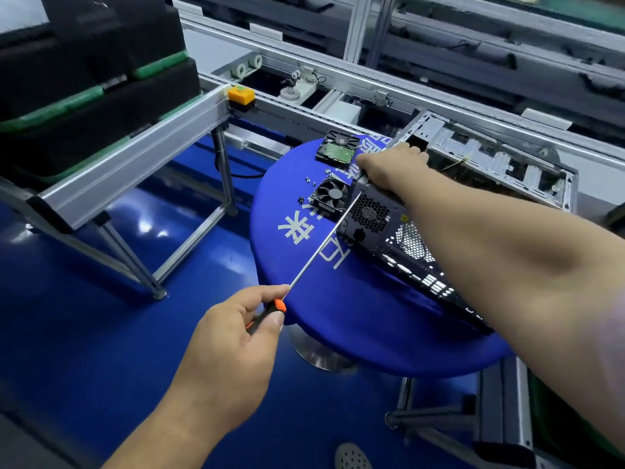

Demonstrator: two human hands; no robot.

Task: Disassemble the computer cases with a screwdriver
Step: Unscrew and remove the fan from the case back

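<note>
A round table draped in smooth blue cloth with pale printed characters carries an open computer case lying on its side toward three o'clock. Its rear panel is dark perforated metal with honeycomb vents, and its inner frame is bare silvery sheet steel. The left hand, at six o'clock, clenches the black-and-orange handle of a screwdriver, whose long thin steel shaft slants up toward one o'clock, its tip at the case's upper rear corner. The right hand reaches across and rests on the case's top edge near twelve o'clock; whether its fingers curl around the edge cannot be told. Just left of the case lies a square black fan, with a flat hard drive beyond it and small loose screws scattered between.
</note>
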